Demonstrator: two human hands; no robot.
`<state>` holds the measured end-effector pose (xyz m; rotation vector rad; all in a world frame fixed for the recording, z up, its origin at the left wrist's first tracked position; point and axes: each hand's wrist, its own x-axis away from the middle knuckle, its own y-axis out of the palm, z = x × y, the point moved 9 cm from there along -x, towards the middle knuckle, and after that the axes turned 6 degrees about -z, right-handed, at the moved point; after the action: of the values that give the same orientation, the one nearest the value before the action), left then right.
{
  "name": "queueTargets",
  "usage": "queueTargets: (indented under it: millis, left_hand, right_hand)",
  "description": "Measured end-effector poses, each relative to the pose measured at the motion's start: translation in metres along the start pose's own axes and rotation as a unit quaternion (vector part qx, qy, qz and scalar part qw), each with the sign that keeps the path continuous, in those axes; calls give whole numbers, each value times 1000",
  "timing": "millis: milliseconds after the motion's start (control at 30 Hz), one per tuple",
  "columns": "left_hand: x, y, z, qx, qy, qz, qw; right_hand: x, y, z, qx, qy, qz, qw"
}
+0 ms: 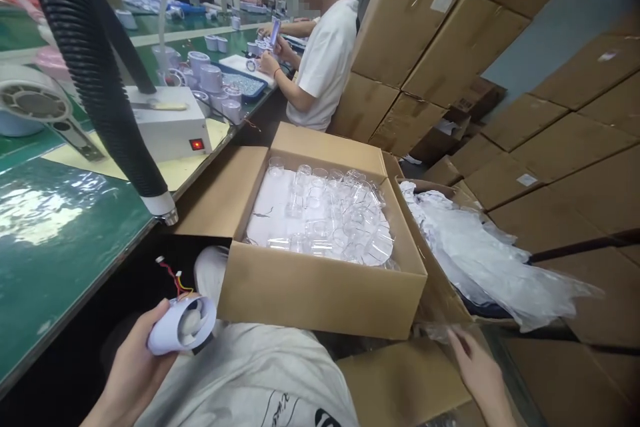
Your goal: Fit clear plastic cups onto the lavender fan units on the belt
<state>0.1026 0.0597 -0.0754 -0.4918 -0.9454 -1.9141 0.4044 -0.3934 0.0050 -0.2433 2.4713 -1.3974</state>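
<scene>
My left hand (143, 347) is wrapped round a pale lavender cylindrical housing (167, 330) at the lower left. A white fan shows inside its round opening, and red, yellow and black wires with small white connectors stick up from it. At the lower right, my right hand (470, 357) has its fingertips at a piece of clear plastic (437, 331), blurred, beside the near right corner of an open cardboard box (320, 290). Clear plastic cups (330, 207) lie jumbled inside that box, on a white sheet.
A green table (65, 247) lies left, with a white machine (170, 127), a black ribbed hose (90, 60) and lavender housings (210, 78). A co-worker (327, 47) sits ahead. Stacked cartons (400, 20) and a box of plastic bags (470, 247) stand right.
</scene>
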Motion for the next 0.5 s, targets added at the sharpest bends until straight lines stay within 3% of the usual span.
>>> queueTargets:
  millis: [133,233,300,400,500]
  left_hand:
    - [3,0,2,-2,10,-17,1000]
    - [9,4,6,-9,49,-48,998]
    - [13,3,6,-2,57,-57,997]
    - [19,1,10,15,76,-74,994]
    - [24,-2,18,14,95,-84,992]
  right_hand:
    - [-99,64,-89,-2,-130,-85,988]
    - [-150,107,-139,-5,-209,-151,966]
    - [-165,121,-158,-11,-249,-183,951]
    - [-164,124,-179,-71,-296,-216,928]
    - [-153,116,-210,-304,-274,-234,882]
